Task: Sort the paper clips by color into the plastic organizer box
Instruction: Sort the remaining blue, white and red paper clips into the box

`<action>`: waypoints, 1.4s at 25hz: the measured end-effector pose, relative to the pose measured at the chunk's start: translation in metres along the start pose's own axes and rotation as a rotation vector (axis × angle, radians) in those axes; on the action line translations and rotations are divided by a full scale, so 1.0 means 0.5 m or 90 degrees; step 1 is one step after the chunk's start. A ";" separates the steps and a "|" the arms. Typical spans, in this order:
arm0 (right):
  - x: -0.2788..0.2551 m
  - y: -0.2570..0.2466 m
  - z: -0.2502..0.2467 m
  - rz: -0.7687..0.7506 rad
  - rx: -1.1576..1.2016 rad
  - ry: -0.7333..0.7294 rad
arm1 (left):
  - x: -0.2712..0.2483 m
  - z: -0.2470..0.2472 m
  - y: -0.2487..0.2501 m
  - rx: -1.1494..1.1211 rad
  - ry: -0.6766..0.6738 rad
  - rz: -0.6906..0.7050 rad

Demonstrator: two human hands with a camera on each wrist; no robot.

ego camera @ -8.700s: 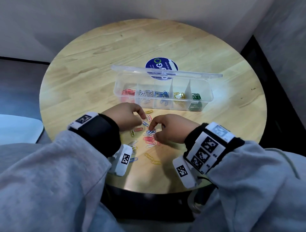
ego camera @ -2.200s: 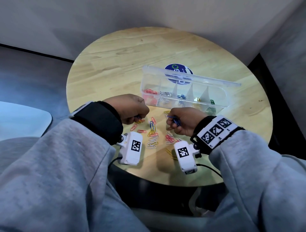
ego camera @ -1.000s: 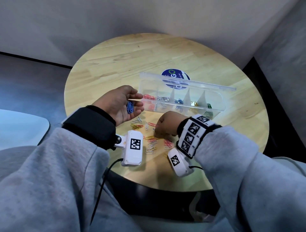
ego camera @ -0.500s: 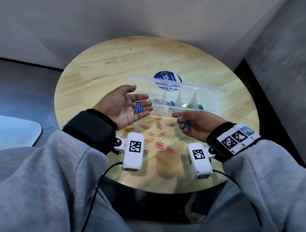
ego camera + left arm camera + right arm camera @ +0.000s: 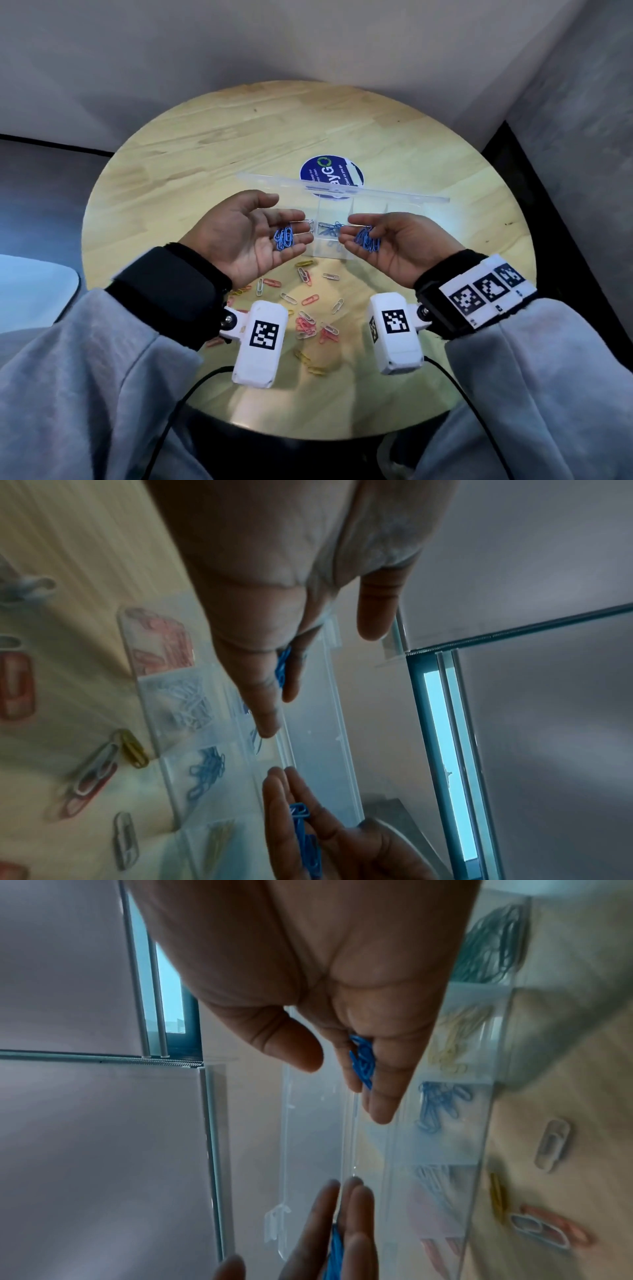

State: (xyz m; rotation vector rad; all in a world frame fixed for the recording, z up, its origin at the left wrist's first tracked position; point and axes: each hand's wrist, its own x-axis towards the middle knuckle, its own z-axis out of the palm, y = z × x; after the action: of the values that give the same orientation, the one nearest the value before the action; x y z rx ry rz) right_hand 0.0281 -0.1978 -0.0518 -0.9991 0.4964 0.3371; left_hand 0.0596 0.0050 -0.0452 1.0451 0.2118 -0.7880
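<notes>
The clear plastic organizer box (image 5: 404, 209) stands open in the middle of the round table, with blue clips (image 5: 330, 229) in its middle compartment. My left hand (image 5: 274, 222) is palm up in front of the box's left part, and a small bunch of blue paper clips (image 5: 284, 238) lies on its straight fingers. My right hand (image 5: 356, 229) is palm up opposite it, carrying another bunch of blue clips (image 5: 368, 240) on loosely bent fingers. The fingertips of both hands nearly meet in front of the blue compartment (image 5: 205, 772). In the right wrist view the thumb stands apart from the clips (image 5: 361, 1061).
Loose red, white and yellow clips (image 5: 308, 308) lie scattered on the table (image 5: 171, 171) below my wrists. The box lid (image 5: 342, 186) stands up behind the compartments. Red (image 5: 161, 639), white (image 5: 185, 699), yellow (image 5: 455, 1042) and green (image 5: 493, 942) compartments hold clips. A blue round sticker (image 5: 330, 171) is behind the box.
My right hand left the pile with blue clips, turned palm up and rose to the box. My left hand moved a little nearer the box, still carrying its clips.
</notes>
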 end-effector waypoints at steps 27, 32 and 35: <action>-0.025 0.003 -0.002 -0.193 -0.616 0.049 | -0.010 0.009 -0.007 0.524 0.202 0.064; -0.077 0.060 0.001 -0.152 -1.017 -0.138 | -0.032 -0.010 -0.019 0.904 0.295 -0.030; -0.077 0.102 0.009 -0.080 -1.134 -0.251 | -0.046 -0.002 -0.028 1.038 0.283 -0.064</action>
State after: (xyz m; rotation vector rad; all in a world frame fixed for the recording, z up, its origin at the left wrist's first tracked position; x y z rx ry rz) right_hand -0.0278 -0.1698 -0.0653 -2.5735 -0.4150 0.8776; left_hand 0.0339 0.0134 -0.0435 2.7709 -0.0637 -0.7331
